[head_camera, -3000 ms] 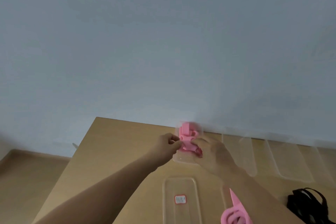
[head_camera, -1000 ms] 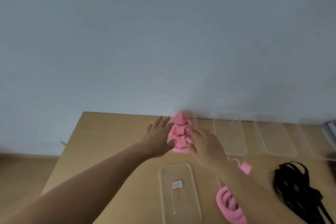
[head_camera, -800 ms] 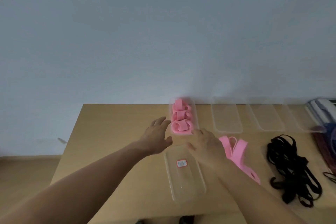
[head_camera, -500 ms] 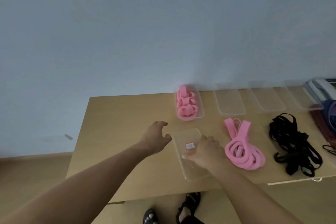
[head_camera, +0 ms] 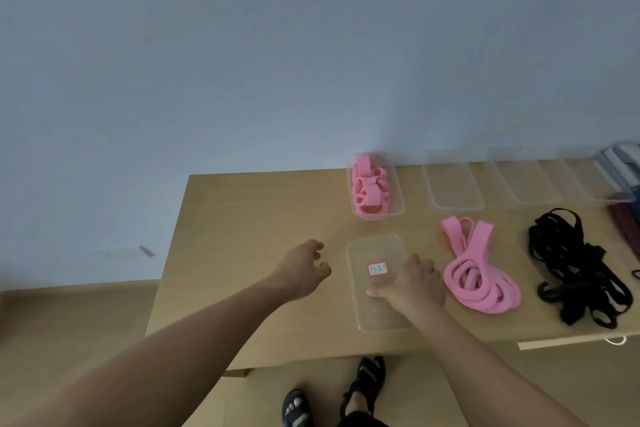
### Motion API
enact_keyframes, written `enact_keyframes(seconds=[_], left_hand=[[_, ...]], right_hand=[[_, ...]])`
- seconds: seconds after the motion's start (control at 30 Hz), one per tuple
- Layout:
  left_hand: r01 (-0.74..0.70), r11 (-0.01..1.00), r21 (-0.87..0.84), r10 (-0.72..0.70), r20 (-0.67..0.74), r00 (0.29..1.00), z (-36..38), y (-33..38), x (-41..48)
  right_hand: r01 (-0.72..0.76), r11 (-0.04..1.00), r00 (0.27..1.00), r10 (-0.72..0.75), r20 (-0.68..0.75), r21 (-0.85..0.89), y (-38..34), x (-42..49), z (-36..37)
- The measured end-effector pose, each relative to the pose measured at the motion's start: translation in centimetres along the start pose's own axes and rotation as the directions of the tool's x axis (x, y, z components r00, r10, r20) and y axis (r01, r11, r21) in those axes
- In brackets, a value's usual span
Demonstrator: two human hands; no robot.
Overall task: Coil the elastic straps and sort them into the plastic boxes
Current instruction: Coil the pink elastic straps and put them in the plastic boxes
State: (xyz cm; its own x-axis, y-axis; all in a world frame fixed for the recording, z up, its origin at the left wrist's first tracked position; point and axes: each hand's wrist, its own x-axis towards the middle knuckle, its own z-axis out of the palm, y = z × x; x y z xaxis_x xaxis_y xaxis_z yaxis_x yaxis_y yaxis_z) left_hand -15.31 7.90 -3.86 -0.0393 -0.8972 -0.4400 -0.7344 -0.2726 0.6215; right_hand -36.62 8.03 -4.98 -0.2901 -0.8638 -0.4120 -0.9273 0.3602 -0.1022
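Observation:
A clear plastic box (head_camera: 394,208) at the back of the table holds several coiled pink straps (head_camera: 370,191). In front of it lies a clear lid (head_camera: 374,253) with a red-edged label. My right hand (head_camera: 412,288) grips the lid's right edge, thumb on top. To the lid's left, my left hand (head_camera: 304,270) hovers with loosely curled fingers and holds nothing. A loose pile of pink straps (head_camera: 478,270) lies right of the lid, and a tangle of black straps (head_camera: 578,274) lies further right.
Three empty clear boxes (head_camera: 452,184) (head_camera: 523,180) (head_camera: 588,177) line the back edge of the wooden table (head_camera: 249,225). Dark red straps (head_camera: 628,222) show at the right edge. The table's front edge runs just below the lid; my sandalled feet (head_camera: 346,395) stand under it.
Both hands left the box of pink coils and came back toward me. My right hand took hold of the labelled lid. The view tilted down, showing more of the table.

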Motion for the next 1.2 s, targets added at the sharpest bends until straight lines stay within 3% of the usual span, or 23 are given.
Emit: enact_keyframes(seconds=[0.13, 0.27, 0.37, 0.5, 0.7, 1.0, 1.2], left_hand=[[0.013, 1.000, 0.010, -0.014, 0.056, 0.998, -0.6, 0.8, 0.5], [0.012, 1.000, 0.028, -0.016, 0.130, 0.991, -0.8, 2.0, 0.9], [-0.024, 0.996, -0.085, 0.030, 0.076, 0.997, -1.1, 3.4, 1.4], [-0.071, 0.967, -0.244, 0.060, -0.051, 0.997, -2.9, 6.2, 2.7], [-0.048, 0.965, -0.256, 0.015, -0.132, 0.991, -5.9, 9.6, 7.1], [0.142, 0.966, -0.217, -0.182, -0.175, 0.968, -4.8, 10.5, 13.4], [0.182, 0.956, -0.231, -0.218, -0.145, 0.965, -4.1, 10.5, 15.9]], right_hand=[[0.072, 0.952, 0.995, -0.087, 0.037, 0.297, 0.7, 0.3, -0.6], [0.123, 0.774, 0.980, -0.195, 0.049, 0.621, 0.0, 0.3, -2.0], [0.162, 0.639, 0.969, -0.246, -0.001, 0.752, -1.2, 0.8, -4.0], [0.229, 0.600, 0.961, -0.264, -0.081, 0.766, -2.7, 2.6, -7.5], [0.303, 0.641, 0.949, -0.267, -0.166, 0.705, -4.8, 7.6, -11.1], [0.295, 0.730, 0.934, -0.356, -0.027, 0.617, -7.5, 15.6, -11.0], [0.269, 0.731, 0.938, -0.347, 0.002, 0.627, -6.8, 18.3, -9.4]])
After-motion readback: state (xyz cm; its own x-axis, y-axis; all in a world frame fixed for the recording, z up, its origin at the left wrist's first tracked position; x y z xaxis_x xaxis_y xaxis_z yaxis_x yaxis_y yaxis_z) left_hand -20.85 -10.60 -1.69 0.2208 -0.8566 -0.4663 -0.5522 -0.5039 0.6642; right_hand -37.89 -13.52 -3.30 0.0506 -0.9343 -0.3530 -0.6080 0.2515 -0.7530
